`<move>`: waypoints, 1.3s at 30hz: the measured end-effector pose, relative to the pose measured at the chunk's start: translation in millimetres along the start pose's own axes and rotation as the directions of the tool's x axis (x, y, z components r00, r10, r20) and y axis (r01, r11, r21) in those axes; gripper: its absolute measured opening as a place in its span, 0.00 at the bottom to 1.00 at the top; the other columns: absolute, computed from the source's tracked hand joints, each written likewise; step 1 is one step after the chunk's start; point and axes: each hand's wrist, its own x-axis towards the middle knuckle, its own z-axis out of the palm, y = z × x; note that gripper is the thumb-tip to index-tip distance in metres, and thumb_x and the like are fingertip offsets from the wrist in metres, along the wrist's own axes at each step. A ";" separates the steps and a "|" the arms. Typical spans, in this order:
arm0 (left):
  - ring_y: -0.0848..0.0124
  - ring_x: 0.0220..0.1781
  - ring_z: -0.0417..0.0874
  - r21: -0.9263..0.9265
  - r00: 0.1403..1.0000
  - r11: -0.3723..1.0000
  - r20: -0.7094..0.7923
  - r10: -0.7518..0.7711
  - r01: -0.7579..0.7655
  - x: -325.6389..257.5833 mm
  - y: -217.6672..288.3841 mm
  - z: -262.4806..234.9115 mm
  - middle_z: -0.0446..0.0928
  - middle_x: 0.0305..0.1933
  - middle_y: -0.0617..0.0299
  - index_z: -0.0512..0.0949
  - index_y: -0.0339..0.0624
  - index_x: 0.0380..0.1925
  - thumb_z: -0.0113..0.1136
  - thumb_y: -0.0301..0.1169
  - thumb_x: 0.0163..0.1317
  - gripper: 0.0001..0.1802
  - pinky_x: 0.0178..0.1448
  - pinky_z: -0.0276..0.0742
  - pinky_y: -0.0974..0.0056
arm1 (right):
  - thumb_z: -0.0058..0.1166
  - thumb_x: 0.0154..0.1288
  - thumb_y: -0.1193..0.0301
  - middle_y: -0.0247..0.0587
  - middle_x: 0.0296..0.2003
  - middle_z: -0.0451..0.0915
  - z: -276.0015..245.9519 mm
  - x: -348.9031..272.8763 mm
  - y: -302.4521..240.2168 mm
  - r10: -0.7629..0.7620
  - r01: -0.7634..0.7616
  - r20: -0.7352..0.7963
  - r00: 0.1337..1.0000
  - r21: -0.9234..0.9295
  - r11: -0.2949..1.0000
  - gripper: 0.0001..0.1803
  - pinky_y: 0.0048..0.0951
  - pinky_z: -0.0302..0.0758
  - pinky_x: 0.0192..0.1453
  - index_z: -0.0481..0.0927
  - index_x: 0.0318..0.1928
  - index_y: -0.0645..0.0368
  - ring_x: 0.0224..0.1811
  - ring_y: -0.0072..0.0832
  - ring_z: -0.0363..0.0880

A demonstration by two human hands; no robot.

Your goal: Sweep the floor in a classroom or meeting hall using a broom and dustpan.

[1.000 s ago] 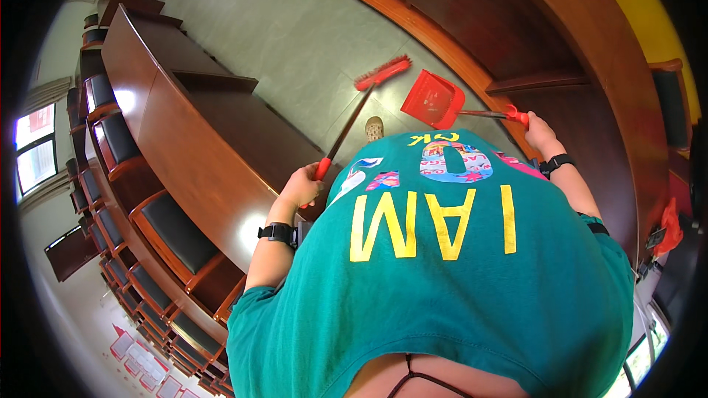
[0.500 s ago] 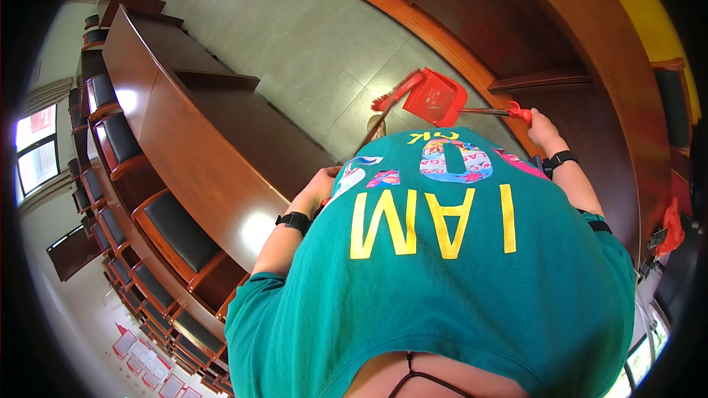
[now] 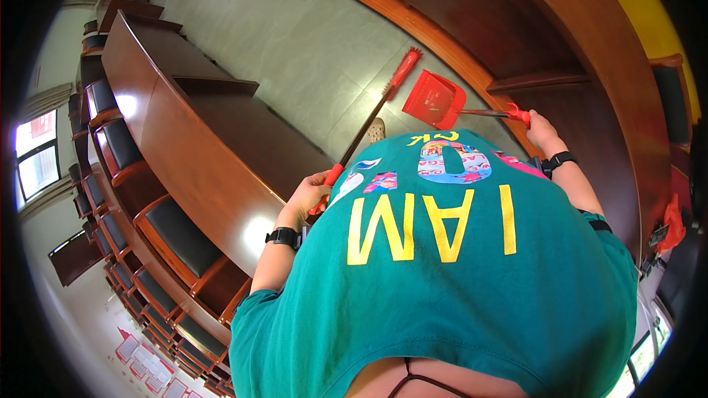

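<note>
My left hand (image 3: pixel 313 193) is closed round the red grip of a broom whose dark shaft slants up and away. The red bristled head of the broom (image 3: pixel 404 70) is over the grey tiled floor (image 3: pixel 295 44), left of a dustpan. My right hand (image 3: pixel 542 131) is wrapped round the red handle end of this long-handled red dustpan (image 3: pixel 434 99). The pan lies beside the wooden base on the right, with a gap between it and the broom head. A shoe (image 3: pixel 377 130) shows just past my green shirt.
A long curved wooden desk (image 3: pixel 177 133) runs along my left, with rows of black-padded chairs (image 3: pixel 182 234) behind it. Another curved wooden desk (image 3: pixel 582 37) stands close on my right. A red plastic bag (image 3: pixel 671 225) hangs at the far right.
The broom head has swung away from the dustpan's edge, forward and turned more upright in view. My left hand has shifted slightly outward with its grip. The dustpan has hardly moved.
</note>
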 end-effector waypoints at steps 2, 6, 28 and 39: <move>0.77 0.13 0.68 0.118 0.998 0.992 -0.024 0.056 -0.052 9.5 -5.5 -3.8 0.71 0.20 0.65 0.66 0.35 0.60 0.50 0.19 0.53 0.30 0.18 0.66 0.72 | 0.51 0.55 0.77 0.56 0.46 0.76 0.4 -0.1 1.4 -0.006 0.006 -0.004 1.000 0.005 1.000 0.18 0.44 0.71 0.53 0.68 0.49 0.59 0.52 0.50 0.73; 0.77 0.13 0.67 0.211 0.993 0.977 -0.102 0.061 -0.038 16.8 -1.2 6.0 0.71 0.20 0.65 0.67 0.35 0.59 0.50 0.19 0.53 0.29 0.18 0.65 0.72 | 0.51 0.55 0.78 0.56 0.45 0.77 -1.8 -1.5 -1.0 -0.003 0.003 0.004 1.000 0.005 1.000 0.19 0.44 0.71 0.52 0.67 0.49 0.58 0.52 0.50 0.74; 0.79 0.24 0.75 -0.125 0.990 0.992 -0.139 -0.022 0.004 -17.6 -57.1 81.0 0.78 0.34 0.58 0.65 0.34 0.61 0.51 0.20 0.54 0.30 0.27 0.72 0.75 | 0.53 0.56 0.74 0.56 0.38 0.78 4.3 3.9 13.7 -0.227 0.229 -0.046 0.973 0.039 0.973 0.15 0.47 0.72 0.46 0.66 0.44 0.57 0.46 0.52 0.75; 0.76 0.15 0.69 0.045 0.981 0.998 -0.190 -0.033 0.042 16.7 -47.7 97.5 0.71 0.21 0.64 0.65 0.34 0.60 0.51 0.20 0.54 0.29 0.18 0.67 0.70 | 0.51 0.58 0.73 0.53 0.40 0.78 10.4 -17.9 11.1 -0.236 0.238 -0.051 0.970 0.037 0.971 0.11 0.47 0.71 0.47 0.67 0.41 0.57 0.46 0.50 0.76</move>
